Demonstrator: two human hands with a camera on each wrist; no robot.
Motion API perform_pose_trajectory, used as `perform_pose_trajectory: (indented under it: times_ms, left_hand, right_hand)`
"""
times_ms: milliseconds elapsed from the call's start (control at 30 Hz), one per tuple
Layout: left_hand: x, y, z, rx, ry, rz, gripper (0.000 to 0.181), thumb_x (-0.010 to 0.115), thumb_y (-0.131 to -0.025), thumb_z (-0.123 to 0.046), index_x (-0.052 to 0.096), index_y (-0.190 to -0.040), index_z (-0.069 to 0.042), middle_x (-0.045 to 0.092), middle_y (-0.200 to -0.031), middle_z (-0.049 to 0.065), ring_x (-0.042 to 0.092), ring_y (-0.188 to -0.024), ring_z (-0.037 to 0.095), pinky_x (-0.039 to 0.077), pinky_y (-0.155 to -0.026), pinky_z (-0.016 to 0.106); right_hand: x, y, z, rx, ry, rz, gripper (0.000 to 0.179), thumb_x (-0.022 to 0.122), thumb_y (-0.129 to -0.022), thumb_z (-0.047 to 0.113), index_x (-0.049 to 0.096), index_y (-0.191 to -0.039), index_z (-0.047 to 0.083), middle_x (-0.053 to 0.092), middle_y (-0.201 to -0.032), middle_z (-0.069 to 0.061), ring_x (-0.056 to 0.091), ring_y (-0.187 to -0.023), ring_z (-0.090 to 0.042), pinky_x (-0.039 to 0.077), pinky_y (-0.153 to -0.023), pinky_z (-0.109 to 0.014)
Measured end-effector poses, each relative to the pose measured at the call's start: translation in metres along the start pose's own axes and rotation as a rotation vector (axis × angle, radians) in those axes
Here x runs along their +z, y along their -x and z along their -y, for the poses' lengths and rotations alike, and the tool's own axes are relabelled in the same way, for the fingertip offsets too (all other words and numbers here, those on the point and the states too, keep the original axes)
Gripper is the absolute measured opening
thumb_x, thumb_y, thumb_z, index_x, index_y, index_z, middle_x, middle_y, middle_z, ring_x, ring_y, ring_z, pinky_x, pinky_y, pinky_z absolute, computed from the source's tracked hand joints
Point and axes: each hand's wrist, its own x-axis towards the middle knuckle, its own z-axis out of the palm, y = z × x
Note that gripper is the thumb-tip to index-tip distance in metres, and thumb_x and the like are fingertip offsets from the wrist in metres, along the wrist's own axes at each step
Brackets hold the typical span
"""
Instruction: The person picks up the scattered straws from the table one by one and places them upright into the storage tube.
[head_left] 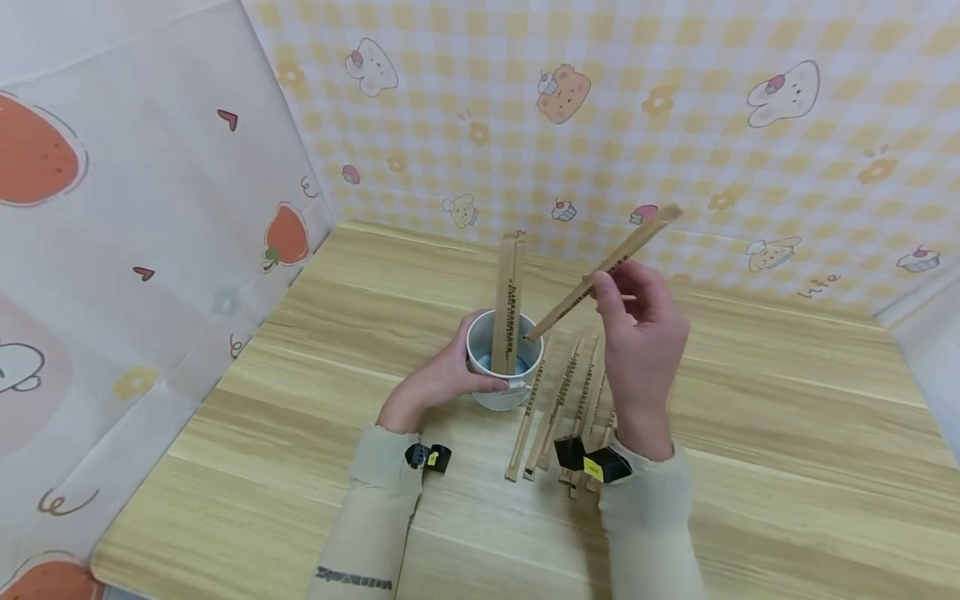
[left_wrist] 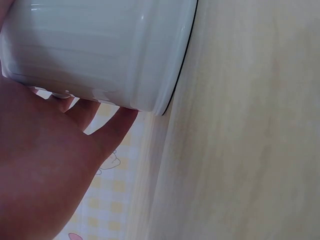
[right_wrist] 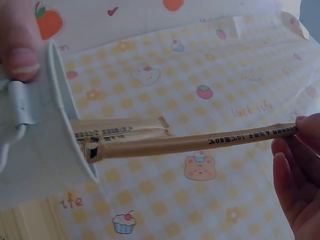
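Observation:
A small white pail (head_left: 498,400) stands on the wooden table, its wire handle with a white grip (right_wrist: 20,102) hanging on the near side. My left hand (head_left: 444,372) curls round the pail, thumb in front and fingers behind. Inside it lean a few straws (head_left: 505,292) in brown paper sleeves, standing well above the rim. My right hand (head_left: 648,333) pinches another paper-wrapped straw (head_left: 567,305) between thumb and fingertips. That straw slants down to the left, its lower end right at the pail's rim and its upper end pointing toward the wall.
Several more wrapped straws (head_left: 558,404) lie side by side on the table (head_left: 285,400), to the right of the pail and partly under my right wrist. A yellow checked sheet (head_left: 517,133) stands behind, and a white printed sheet (head_left: 172,167) stands at the left.

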Motion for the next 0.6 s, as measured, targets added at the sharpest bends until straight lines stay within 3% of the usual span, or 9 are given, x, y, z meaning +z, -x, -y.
perform_pose_trajectory:
  times_ms: [200,400,600]
  left_hand:
    - [0.000,0.001,-0.002,-0.001,-0.009,-0.004,0.097,0.076,-0.065,-0.004,0.012,-0.138,-0.011,0.030,-0.132,0.016,0.034,-0.116,0.035,0.032,-0.095,0.053]
    - [-0.001,0.001,-0.004,-0.011,-0.014,-0.006,0.097,0.077,-0.066,-0.004,0.012,-0.138,-0.011,0.030,-0.132,0.015,0.034,-0.116,0.034,0.032,-0.096,0.052]
    - [-0.001,0.002,-0.003,-0.010,-0.018,-0.003,0.097,0.077,-0.066,-0.005,0.012,-0.138,-0.011,0.030,-0.132,0.015,0.034,-0.116,0.034,0.032,-0.096,0.052]
  right_hand:
    - [0.011,0.005,-0.024,0.005,0.069,0.103,0.021,0.064,-0.082,0.027,0.067,-0.096,0.012,0.065,-0.087,0.003,0.058,-0.082,-0.011,0.048,-0.068,-0.025]
    - [0.024,0.011,-0.037,-0.011,0.151,0.183,0.026,0.061,-0.083,0.030,0.066,-0.097,0.009,0.065,-0.087,0.003,0.057,-0.080,-0.008,0.049,-0.067,-0.026]
    - [0.031,0.016,-0.052,0.057,0.229,0.260,0.028,0.061,-0.084,0.031,0.063,-0.102,0.008,0.064,-0.090,0.000,0.057,-0.079,-0.010,0.049,-0.068,-0.025]
